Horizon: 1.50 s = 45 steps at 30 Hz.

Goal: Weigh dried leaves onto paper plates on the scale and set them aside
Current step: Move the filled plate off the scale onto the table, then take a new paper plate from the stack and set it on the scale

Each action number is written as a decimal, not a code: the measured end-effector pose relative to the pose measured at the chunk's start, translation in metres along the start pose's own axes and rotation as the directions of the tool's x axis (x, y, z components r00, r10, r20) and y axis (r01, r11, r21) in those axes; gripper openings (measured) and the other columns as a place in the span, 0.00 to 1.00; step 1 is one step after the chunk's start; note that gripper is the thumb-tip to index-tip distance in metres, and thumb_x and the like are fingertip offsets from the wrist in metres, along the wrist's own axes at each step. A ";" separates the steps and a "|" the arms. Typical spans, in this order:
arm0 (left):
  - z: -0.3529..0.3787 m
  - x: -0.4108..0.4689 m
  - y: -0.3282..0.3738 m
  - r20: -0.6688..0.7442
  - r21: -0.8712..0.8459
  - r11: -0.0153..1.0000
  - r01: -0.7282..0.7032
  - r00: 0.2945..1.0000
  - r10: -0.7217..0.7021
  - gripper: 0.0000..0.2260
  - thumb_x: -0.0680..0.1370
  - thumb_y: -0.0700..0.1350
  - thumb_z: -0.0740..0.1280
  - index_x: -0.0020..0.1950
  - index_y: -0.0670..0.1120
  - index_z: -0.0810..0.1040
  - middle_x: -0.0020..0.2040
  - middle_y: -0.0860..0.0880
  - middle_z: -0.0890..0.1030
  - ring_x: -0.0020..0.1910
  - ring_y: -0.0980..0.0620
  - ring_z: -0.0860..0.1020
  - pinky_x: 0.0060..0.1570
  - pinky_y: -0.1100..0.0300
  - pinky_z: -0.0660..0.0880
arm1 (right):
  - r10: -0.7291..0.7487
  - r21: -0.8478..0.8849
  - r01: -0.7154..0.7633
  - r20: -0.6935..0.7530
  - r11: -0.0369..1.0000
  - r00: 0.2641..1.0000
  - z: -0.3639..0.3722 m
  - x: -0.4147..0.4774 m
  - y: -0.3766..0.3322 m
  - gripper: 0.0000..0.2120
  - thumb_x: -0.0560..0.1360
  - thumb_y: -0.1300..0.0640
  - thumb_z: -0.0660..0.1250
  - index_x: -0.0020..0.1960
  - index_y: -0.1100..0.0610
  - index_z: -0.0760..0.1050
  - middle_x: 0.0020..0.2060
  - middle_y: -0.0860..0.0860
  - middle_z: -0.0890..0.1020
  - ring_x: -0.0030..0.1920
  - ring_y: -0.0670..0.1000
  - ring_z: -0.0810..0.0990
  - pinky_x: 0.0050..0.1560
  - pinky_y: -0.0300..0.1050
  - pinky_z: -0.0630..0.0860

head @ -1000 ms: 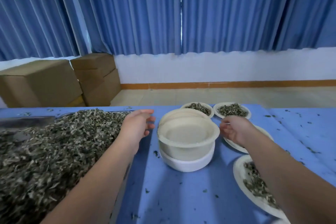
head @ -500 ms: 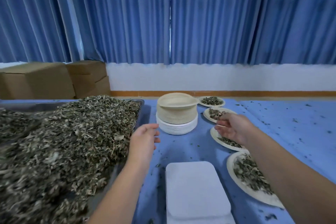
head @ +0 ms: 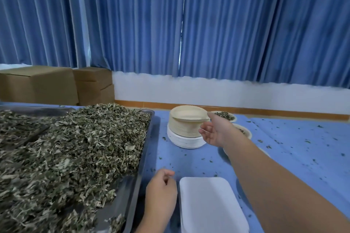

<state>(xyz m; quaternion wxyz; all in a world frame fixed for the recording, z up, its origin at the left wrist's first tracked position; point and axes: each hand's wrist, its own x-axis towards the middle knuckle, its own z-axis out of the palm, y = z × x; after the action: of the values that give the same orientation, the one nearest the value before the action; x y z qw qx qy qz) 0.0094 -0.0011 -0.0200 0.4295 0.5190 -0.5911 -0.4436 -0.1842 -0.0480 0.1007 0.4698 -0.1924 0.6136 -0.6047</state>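
On my feed the right hand (head: 217, 130) is at centre frame, reaching for the stack of round paper plates (head: 184, 126), tan ones piled on white ones. Its fingers are spread and hold nothing. The thumb sits at the rim of the top tan plate (head: 187, 113), which juts right of the pile, and the fingers are close against the stack's right side. I cannot tell whether they touch it.

The left hand (head: 161, 193) is at bottom centre with its fingers loosely curled and nothing in them. It lies between the metal tray's rim (head: 144, 155) and the white rectangular scale (head: 210, 204), just beside the scale's left edge. The scale's platform carries nothing.

The heap of dried grey-green leaves (head: 75, 147) fills the tray across the left half of the frame.

Right of the stack, partly behind the right hand and forearm, I see small paper plates of leaves (head: 226, 115) in a row coming toward the camera.

All of this is on a blue tablecloth (head: 295, 149) speckled with leaf crumbs.

Behind the table are pleated blue curtains (head: 246, 24), a white wall with an orange skirting strip (head: 265, 112), and brown cardboard boxes (head: 37, 85) at left.
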 end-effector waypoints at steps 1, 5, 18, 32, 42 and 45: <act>0.001 0.000 -0.002 0.010 0.019 1.000 -0.006 1.000 0.006 0.10 0.77 0.38 0.63 0.43 0.53 0.77 0.43 0.54 0.80 0.40 0.58 0.76 0.36 0.66 0.66 | 0.007 -0.003 -0.007 -0.009 1.000 1.000 0.006 0.004 0.000 0.18 0.79 0.44 0.62 0.55 0.61 0.72 0.37 0.54 0.79 0.33 0.51 0.78 0.26 0.38 0.74; 0.006 0.002 -0.005 0.056 0.124 0.990 -0.069 0.996 0.063 0.11 0.77 0.39 0.63 0.42 0.57 0.73 0.47 0.54 0.79 0.44 0.59 0.75 0.41 0.68 0.64 | -0.011 -0.006 0.011 -0.039 1.000 0.999 0.027 0.016 0.002 0.10 0.81 0.51 0.61 0.52 0.59 0.71 0.31 0.53 0.76 0.30 0.50 0.74 0.25 0.36 0.71; -0.002 0.000 0.001 0.060 0.035 0.997 -0.067 0.996 0.065 0.07 0.81 0.46 0.60 0.48 0.51 0.77 0.47 0.53 0.80 0.47 0.53 0.77 0.45 0.58 0.72 | -0.169 0.054 0.161 0.225 0.986 0.960 -0.057 -0.054 0.044 0.10 0.77 0.56 0.65 0.38 0.57 0.69 0.26 0.50 0.71 0.25 0.48 0.70 0.21 0.37 0.64; -0.007 -0.009 -0.002 0.019 -0.130 0.990 -0.054 0.998 0.057 0.10 0.83 0.52 0.55 0.49 0.55 0.75 0.46 0.48 0.79 0.46 0.47 0.78 0.51 0.49 0.74 | 0.080 -0.315 0.030 0.332 0.949 0.940 -0.135 -0.122 0.095 0.10 0.73 0.59 0.65 0.37 0.58 0.66 0.27 0.53 0.63 0.25 0.49 0.65 0.17 0.35 0.59; -0.009 -0.016 -0.002 0.019 -0.015 0.990 -0.142 0.990 0.142 0.12 0.83 0.54 0.54 0.51 0.51 0.74 0.51 0.45 0.78 0.52 0.43 0.78 0.56 0.45 0.73 | 0.112 -0.581 0.020 0.191 0.814 0.975 -0.142 -0.124 0.099 0.20 0.77 0.49 0.67 0.33 0.61 0.71 0.22 0.55 0.68 0.20 0.50 0.66 0.17 0.35 0.58; -0.013 -0.016 0.006 -0.007 0.044 0.971 -0.235 0.972 0.236 0.11 0.83 0.51 0.56 0.57 0.48 0.74 0.52 0.47 0.78 0.52 0.49 0.77 0.54 0.50 0.74 | 0.097 -0.595 0.018 0.160 0.803 0.982 -0.142 -0.125 0.098 0.25 0.77 0.42 0.64 0.34 0.63 0.73 0.21 0.55 0.68 0.18 0.50 0.65 0.16 0.34 0.58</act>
<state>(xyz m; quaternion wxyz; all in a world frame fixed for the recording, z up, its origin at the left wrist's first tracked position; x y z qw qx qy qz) 0.0222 0.0145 -0.0123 0.4713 0.4568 -0.6553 -0.3738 -0.2060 0.1509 0.0287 0.4525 -0.3713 0.7303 -0.3521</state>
